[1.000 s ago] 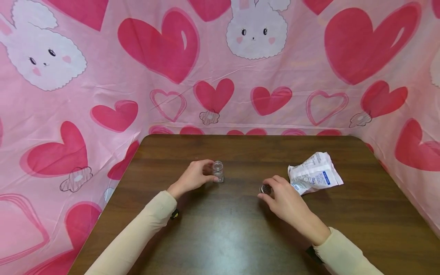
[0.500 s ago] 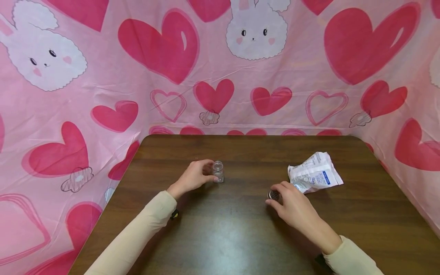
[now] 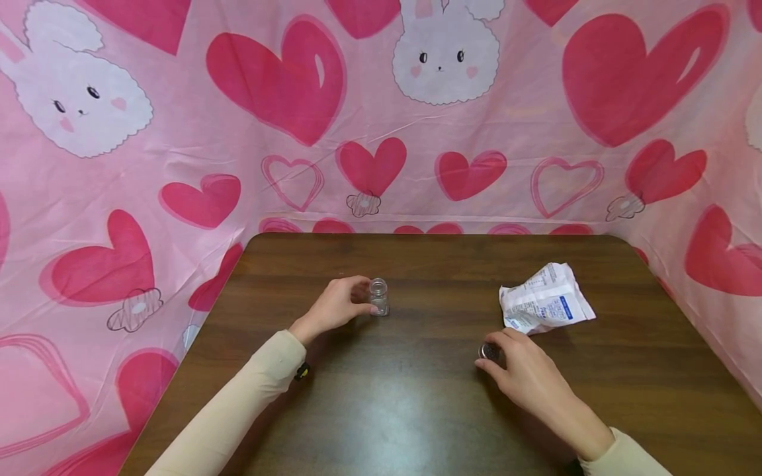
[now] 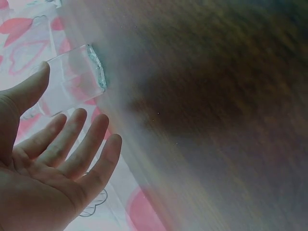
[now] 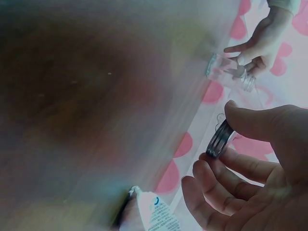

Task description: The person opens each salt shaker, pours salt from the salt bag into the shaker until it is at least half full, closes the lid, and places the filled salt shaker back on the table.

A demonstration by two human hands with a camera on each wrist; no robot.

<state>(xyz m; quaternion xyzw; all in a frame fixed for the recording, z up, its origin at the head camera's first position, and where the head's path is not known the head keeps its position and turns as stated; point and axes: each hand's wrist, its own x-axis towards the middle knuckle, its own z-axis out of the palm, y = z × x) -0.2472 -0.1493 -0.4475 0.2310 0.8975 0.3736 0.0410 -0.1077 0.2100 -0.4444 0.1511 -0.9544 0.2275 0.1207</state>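
A small clear glass jar (image 3: 379, 301), its mouth uncovered, stands upright left of the table's middle. My left hand (image 3: 339, 305) holds it from the left side, thumb at the lower front and fingers curving behind. Seen from the left wrist, the thumb overlaps the jar (image 4: 72, 79) and the fingertips lie along its other side. Further right and nearer to me, my right hand (image 3: 530, 370) pinches a round metal lid (image 3: 490, 352) with a dark inside. In the right wrist view the lid (image 5: 220, 139) is between thumb and fingertips, its ridged edge showing.
A crumpled white packet (image 3: 544, 301) with blue print lies on the brown wooden table (image 3: 417, 396), beyond my right hand. A pink cloth (image 3: 512, 119) with hearts and rabbits hangs around the table's back and sides.
My right hand has moved right and toward me, carrying the lid away from the jar and past the packet's near side. The left hand and jar have stayed in place.
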